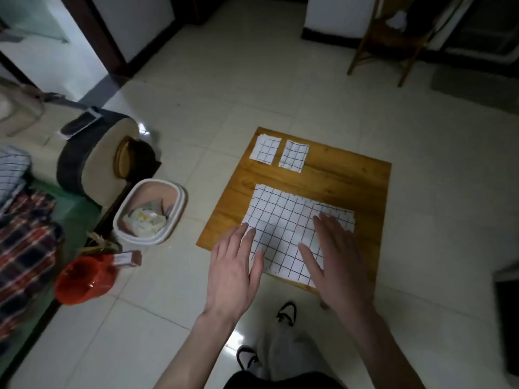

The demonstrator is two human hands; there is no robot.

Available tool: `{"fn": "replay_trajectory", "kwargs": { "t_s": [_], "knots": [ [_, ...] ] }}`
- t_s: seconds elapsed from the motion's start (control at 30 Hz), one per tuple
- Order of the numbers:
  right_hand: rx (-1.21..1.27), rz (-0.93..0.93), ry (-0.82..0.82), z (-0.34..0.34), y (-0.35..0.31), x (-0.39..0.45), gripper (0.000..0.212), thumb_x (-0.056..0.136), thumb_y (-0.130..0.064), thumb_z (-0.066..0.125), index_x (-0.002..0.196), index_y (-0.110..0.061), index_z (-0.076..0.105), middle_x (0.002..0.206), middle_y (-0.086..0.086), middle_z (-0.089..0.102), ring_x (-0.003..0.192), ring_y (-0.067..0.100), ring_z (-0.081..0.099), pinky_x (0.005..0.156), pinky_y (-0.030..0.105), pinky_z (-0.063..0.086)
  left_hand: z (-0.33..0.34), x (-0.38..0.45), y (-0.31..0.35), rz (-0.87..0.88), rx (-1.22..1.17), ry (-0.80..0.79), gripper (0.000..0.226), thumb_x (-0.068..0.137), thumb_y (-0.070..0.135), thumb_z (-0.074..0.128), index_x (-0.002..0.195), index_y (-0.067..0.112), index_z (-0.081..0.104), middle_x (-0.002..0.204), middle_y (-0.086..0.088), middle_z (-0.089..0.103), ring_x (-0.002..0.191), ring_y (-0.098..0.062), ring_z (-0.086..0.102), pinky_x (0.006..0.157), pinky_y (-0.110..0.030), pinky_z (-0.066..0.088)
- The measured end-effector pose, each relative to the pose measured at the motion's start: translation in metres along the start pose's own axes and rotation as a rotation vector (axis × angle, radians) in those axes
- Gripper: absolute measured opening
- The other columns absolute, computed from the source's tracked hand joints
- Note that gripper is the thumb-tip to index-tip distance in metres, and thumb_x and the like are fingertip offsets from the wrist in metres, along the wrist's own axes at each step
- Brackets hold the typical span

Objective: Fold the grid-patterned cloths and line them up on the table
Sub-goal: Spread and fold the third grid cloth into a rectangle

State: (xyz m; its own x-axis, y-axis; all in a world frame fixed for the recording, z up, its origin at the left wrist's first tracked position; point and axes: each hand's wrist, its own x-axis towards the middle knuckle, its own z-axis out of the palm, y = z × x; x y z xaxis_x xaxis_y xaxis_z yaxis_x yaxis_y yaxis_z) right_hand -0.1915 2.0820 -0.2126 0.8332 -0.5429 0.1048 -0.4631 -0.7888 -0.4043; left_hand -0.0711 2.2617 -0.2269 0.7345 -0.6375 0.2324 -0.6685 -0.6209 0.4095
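Two hands reach down over a low wooden table point(345, 175) that stands on a pale tiled floor point(213, 88). The left hand point(234, 269) lies flat with straight, slightly spread fingers, its fingertips on the left edge of the one unfolded grid cloth point(283, 220). The right hand point(335, 256) lies flat too, fingers straight and close together, palm down on the cloth's right half. Neither hand grips anything.

That large cloth is spread on the near part of the table; its near right corner is covered by the right hand and its far right edge looks ragged. At the far left corner of the table sit two folded grid cloths side by side, near each other but apart — the left folded cloth point(265, 149) and the right folded cloth point(293, 155). Three grid cloths in all.

Below the hands, two sandalled feet show, the nearer partly hidden by a pale trouser leg.

Left of the table stand one white bin point(179, 197) with crumpled paper inside, one red bucket point(84, 279), and a small box point(127, 258) whose label is too blurred to read. A plaid fabric point(25, 248) is cut off by the left edge. Far right, one wooden chair point(393, 43) stands in shadow — its top is out of frame.
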Motion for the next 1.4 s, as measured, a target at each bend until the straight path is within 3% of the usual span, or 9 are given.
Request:
{"fn": "replay_trajectory", "kwargs": {
  "t_s": [0.23, 0.37, 0.63, 0.8, 1.03, 1.2, 1.4],
  "knots": [
    [0.051, 0.101, -0.044, 0.012, 0.038, 0.007, 0.068, 0.104, -0.06, 0.034, 0.158, -0.02, 0.038, 0.166, 0.002, 0.036, 0.155, 0.02, 0.029, 0.12, 0.052, 0.036, 0.037, 0.038, -0.004, 0.038, -0.033, -0.077, 0.042, 0.106, 0.032, 0.048, 0.142, 0.011, 0.058, 0.148, -0.006, 0.055, 0.14, -0.026, 0.048, 0.113, -0.048, 0.042],
    [0.065, 0.146, -0.075, 0.023, 0.056, 0.015, 0.069, 0.103, -0.061, 0.028, 0.159, -0.02, 0.036, 0.166, 0.0, 0.035, 0.156, 0.018, 0.026, 0.124, 0.052, 0.029, 0.055, 0.055, -0.009, 0.014, -0.035, -0.099, 0.042, 0.106, 0.031, 0.048, 0.142, 0.013, 0.057, 0.148, -0.005, 0.055, 0.139, -0.025, 0.049, 0.113, -0.048, 0.042],
    [0.085, 0.157, -0.079, 0.052, 0.085, 0.036, 0.064, 0.105, -0.055, 0.035, 0.157, -0.018, 0.041, 0.164, 0.002, 0.04, 0.154, 0.019, 0.029, 0.122, 0.054, 0.032, 0.096, 0.088, -0.015, 0.054, -0.034, -0.148, 0.043, 0.106, 0.033, 0.045, 0.142, 0.013, 0.058, 0.146, -0.005, 0.057, 0.142, -0.023, 0.046, 0.114, -0.047, 0.042],
    [0.114, 0.158, -0.045, 0.076, 0.099, 0.049, 0.063, 0.106, -0.056, 0.031, 0.157, -0.021, 0.039, 0.165, -0.001, 0.036, 0.156, 0.014, 0.023, 0.126, 0.049, 0.023, 0.125, 0.101, -0.024, 0.08, -0.082, -0.194, 0.045, 0.107, 0.037, 0.042, 0.143, 0.016, 0.057, 0.149, -0.001, 0.056, 0.147, -0.02, 0.04, 0.116, -0.051, 0.04],
    [0.047, 0.172, -0.058, 0.163, 0.139, 0.064, 0.063, 0.106, -0.055, 0.037, 0.156, -0.017, 0.039, 0.163, 0.005, 0.04, 0.155, 0.022, 0.03, 0.119, 0.058, 0.036, 0.226, 0.111, -0.071, 0.183, -0.133, -0.212, 0.043, 0.107, 0.031, 0.044, 0.14, 0.008, 0.06, 0.147, -0.007, 0.059, 0.146, -0.02, 0.041, 0.118, -0.048, 0.038],
    [0.0, 0.165, -0.055, 0.227, 0.17, 0.066, 0.063, 0.106, -0.054, 0.037, 0.156, -0.016, 0.039, 0.163, 0.007, 0.04, 0.154, 0.023, 0.031, 0.121, 0.055, 0.033, 0.298, 0.111, -0.105, 0.17, -0.137, -0.252, 0.047, 0.108, 0.037, 0.04, 0.142, 0.01, 0.058, 0.149, -0.009, 0.057, 0.147, -0.023, 0.042, 0.119, -0.049, 0.038],
    [-0.058, 0.144, -0.072, 0.288, 0.212, 0.069, 0.057, 0.107, -0.049, 0.034, 0.155, -0.018, 0.039, 0.163, 0.004, 0.039, 0.154, 0.018, 0.027, 0.124, 0.047, 0.025, 0.376, 0.117, -0.133, 0.274, -0.136, -0.272, 0.043, 0.107, 0.031, 0.045, 0.143, 0.009, 0.057, 0.15, -0.012, 0.055, 0.145, -0.027, 0.045, 0.113, -0.055, 0.043]
  ]
}}
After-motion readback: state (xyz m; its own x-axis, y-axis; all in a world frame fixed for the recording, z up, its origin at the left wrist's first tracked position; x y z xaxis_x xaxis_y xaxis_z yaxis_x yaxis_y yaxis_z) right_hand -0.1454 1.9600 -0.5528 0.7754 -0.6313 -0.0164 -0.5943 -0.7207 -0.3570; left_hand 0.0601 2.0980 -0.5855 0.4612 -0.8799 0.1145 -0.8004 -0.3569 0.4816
